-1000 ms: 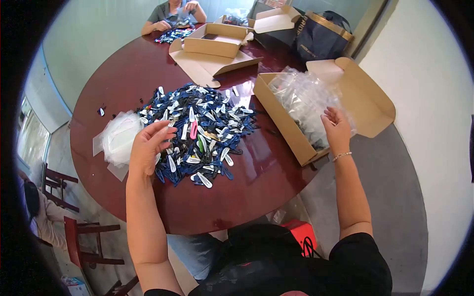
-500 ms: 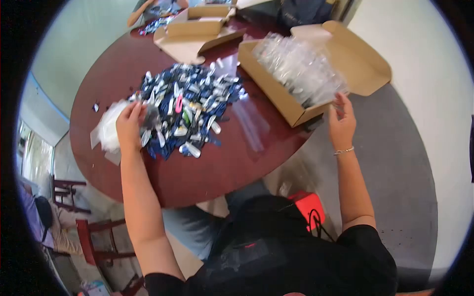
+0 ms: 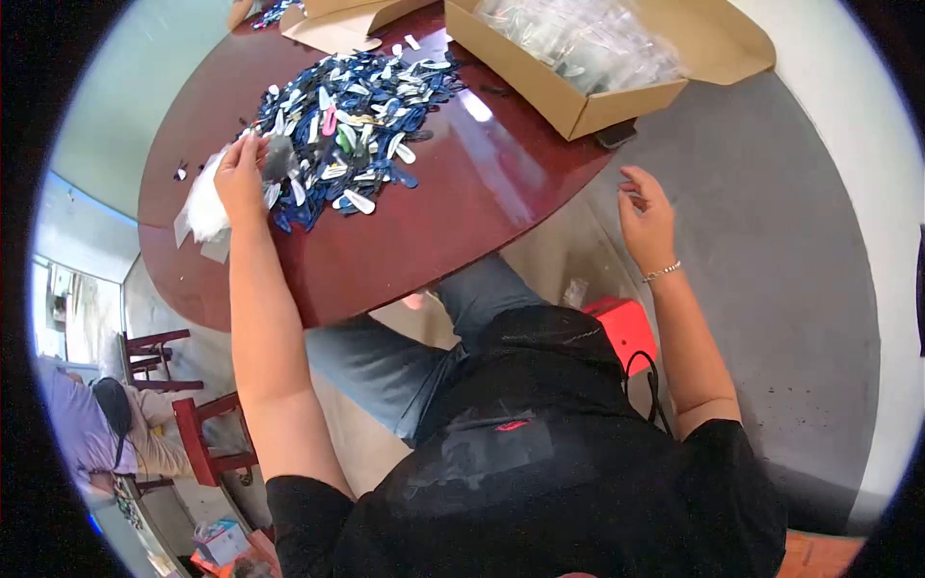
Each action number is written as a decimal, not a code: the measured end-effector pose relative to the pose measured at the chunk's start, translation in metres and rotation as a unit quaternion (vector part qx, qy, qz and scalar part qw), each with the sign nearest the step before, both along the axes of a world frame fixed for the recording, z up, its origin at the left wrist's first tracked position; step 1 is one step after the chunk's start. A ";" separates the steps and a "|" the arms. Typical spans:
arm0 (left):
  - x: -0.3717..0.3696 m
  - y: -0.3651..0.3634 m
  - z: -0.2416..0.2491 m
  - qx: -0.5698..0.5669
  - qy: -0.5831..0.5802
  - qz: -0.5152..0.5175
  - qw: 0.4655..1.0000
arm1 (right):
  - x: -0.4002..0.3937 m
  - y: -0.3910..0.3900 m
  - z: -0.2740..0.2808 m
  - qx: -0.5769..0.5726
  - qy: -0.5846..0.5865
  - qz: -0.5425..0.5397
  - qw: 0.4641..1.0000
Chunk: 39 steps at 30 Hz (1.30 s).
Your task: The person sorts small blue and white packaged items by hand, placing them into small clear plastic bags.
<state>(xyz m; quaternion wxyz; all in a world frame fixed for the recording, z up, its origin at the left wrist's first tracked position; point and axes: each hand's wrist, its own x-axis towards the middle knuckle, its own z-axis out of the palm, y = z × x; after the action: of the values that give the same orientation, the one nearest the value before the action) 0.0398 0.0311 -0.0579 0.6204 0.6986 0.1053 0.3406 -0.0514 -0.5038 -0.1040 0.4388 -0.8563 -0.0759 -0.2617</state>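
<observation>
A large heap of snap hair clips [image 3: 356, 125], mostly navy and white, lies on the round table. Among them are a pink clip [image 3: 330, 120] and a green one [image 3: 346, 141]. At the heap's left edge my left hand [image 3: 242, 181] has its fingers pinched on a small clear plastic bag [image 3: 280, 159]. Under and beside that hand sits a stack of clear bags [image 3: 205, 204]. My right hand [image 3: 646, 220] hangs in the air off the table's right edge, fingers loosely bent and apart, holding nothing. Filled clear bags [image 3: 588, 43] lie inside an open cardboard box [image 3: 520, 79].
The dark red table [image 3: 414, 246] curves around in front of me. A dark flat object [image 3: 617, 133] lies by the box corner. Another cardboard box [image 3: 337, 24] stands farther back. Red stools [image 3: 198, 443] and a seated person [image 3: 92, 424] are at left; a red box [image 3: 624, 332] is beside my leg.
My right hand has left the cardboard box's near corner and moved down, clear of the table. My left hand stays by the bags and clips. The view has tilted downward.
</observation>
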 end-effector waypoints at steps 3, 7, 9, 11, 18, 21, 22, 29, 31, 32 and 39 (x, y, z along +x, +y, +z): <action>-0.007 -0.007 0.004 0.046 -0.003 0.013 0.999 | -0.003 -0.001 -0.004 -0.001 -0.008 0.040 0.999; -0.013 -0.011 0.006 0.015 -0.054 0.006 0.998 | -0.012 -0.012 -0.005 -0.029 0.002 0.024 0.999; -0.014 -0.009 0.008 0.017 -0.058 0.011 0.998 | -0.014 -0.015 -0.002 -0.047 0.003 0.007 0.999; -0.013 -0.005 0.007 0.011 -0.058 0.012 0.998 | -0.013 -0.015 0.002 -0.023 0.030 0.005 0.999; -0.018 -0.011 0.013 -0.017 -0.051 0.018 0.998 | -0.071 0.099 0.161 0.093 -0.139 0.253 0.953; -0.014 -0.007 0.007 -0.019 -0.053 0.016 0.998 | -0.102 0.142 0.225 0.076 -0.201 0.463 0.860; -0.017 -0.008 0.012 -0.003 -0.040 0.014 0.999 | -0.105 0.156 0.239 0.076 -0.202 0.516 0.829; -0.016 -0.008 0.012 -0.014 -0.035 0.012 0.999 | -0.123 0.219 0.269 0.051 -0.157 0.661 0.732; -0.019 -0.011 0.015 -0.032 -0.037 -0.005 0.999 | -0.123 0.231 0.269 0.039 -0.143 0.673 0.725; -0.016 -0.009 0.014 -0.054 -0.043 -0.020 0.997 | -0.123 0.237 0.270 0.034 -0.135 0.679 0.721; -0.017 -0.008 0.016 -0.068 -0.051 0.004 0.996 | -0.116 0.264 0.271 0.000 -0.108 0.713 0.693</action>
<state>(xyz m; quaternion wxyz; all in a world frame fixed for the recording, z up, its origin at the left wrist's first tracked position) 0.0233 0.0228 -0.0422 0.6700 0.6357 0.0989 0.3704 -0.1673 -0.2398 0.1669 0.4826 -0.5111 -0.7101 0.0388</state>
